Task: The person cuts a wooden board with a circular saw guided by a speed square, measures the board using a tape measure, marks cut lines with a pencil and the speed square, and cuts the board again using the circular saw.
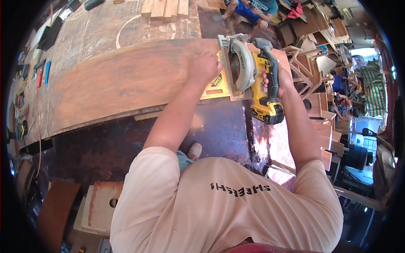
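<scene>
My right hand (282,81) is wrapped around the rear handle of a yellow and black cordless circular saw (259,67). The saw's base plate lies on a long reddish-brown board (122,80), close to the board's right end. Beside the base plate, a yellow speed square (218,86) rests flat on the board. My left hand (206,67) is closed on the square's far part, with most of the fingertips hidden. The saw's blade is mostly covered by its guard.
The board lies on a worn wooden worktable (101,27). Wood strips (164,9) are stacked at the back. A red-handled tool (40,78) and a blue one (47,69) lie at left. Another person (253,12) sits beyond the table. Wooden frames (303,69) crowd the right.
</scene>
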{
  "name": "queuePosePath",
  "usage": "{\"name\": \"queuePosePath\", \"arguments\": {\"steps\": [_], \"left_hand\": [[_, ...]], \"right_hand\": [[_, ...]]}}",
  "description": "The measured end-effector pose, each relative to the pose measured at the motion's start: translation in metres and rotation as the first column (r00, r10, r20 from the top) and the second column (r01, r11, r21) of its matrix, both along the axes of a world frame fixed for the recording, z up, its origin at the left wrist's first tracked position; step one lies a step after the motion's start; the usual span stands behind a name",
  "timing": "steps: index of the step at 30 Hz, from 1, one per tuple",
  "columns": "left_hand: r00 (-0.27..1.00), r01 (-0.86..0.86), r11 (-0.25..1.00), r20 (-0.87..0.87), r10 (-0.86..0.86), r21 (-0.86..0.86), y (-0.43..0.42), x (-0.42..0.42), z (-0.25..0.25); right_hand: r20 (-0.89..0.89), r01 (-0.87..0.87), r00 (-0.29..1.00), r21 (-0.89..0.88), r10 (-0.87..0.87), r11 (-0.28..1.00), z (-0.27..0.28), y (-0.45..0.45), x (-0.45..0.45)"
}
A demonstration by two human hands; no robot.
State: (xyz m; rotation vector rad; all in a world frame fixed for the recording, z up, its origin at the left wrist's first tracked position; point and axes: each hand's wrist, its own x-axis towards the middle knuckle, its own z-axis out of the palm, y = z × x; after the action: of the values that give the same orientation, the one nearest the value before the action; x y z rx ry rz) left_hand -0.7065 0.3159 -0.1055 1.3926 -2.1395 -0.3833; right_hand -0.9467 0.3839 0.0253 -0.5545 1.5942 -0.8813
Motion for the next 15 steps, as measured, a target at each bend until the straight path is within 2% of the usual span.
{"name": "queuePosePath", "arguments": {"steps": [5,7,8,10,14,15], "left_hand": [[0.998,0.044,0.999,-0.041,-0.044,-0.003,-0.002,0.006,-0.002],[0.983,0.174,0.984,-0.064,-0.171,0.047,0.001,0.012,0.003],[0.984,0.17,0.984,-0.064,-0.167,0.047,0.004,0.016,0.004],[0.959,0.282,0.959,0.006,-0.282,0.023,0.008,0.026,0.007],[0.913,0.405,0.913,0.024,-0.407,0.048,0.003,0.04,-0.013],[0.924,0.382,0.916,0.033,-0.381,-0.125,0.007,0.043,-0.02]], "right_hand": [[-0.026,0.014,1.0,0.012,-0.013,1.0,0.004,-0.002,0.005],[-0.021,0.017,1.0,0.012,-0.017,1.0,0.002,-0.002,0.003],[-0.02,0.013,1.0,0.011,-0.013,1.0,0.002,-0.002,0.002],[-0.016,0.005,1.0,0.0,-0.005,1.0,0.004,-0.002,0.004],[-0.027,0.006,1.0,0.014,-0.006,1.0,0.005,-0.002,0.004],[-0.016,0.011,1.0,0.005,-0.011,1.0,0.004,-0.001,0.003]]}}
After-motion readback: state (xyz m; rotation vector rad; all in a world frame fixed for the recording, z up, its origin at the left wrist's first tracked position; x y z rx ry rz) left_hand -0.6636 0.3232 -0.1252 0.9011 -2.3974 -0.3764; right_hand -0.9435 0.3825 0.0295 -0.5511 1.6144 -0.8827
